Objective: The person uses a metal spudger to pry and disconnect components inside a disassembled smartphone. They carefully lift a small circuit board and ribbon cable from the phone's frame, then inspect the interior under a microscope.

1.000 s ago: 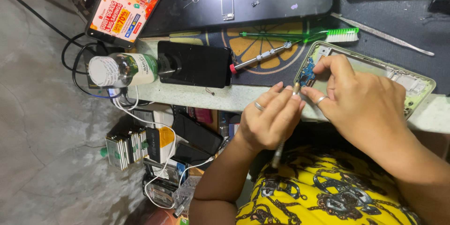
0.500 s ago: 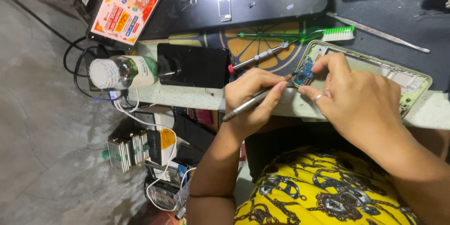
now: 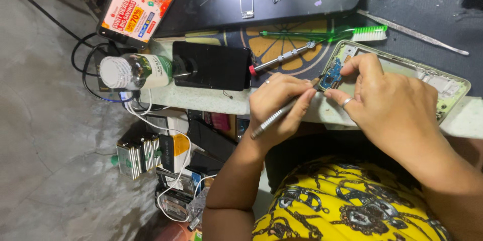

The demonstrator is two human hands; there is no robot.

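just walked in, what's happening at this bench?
A person is working on an opened pale-green phone frame at the bench edge. The left hand holds a slim metal tool, tip at a small blue circuit board; the right hand steadies that board. A black phone, green toothbrush and red-capped screwdriver lie alongside.

A bright red and orange screen leans at the table's far corner. A bottle's green label faces up nearby. Small boxes sit on the floor below.
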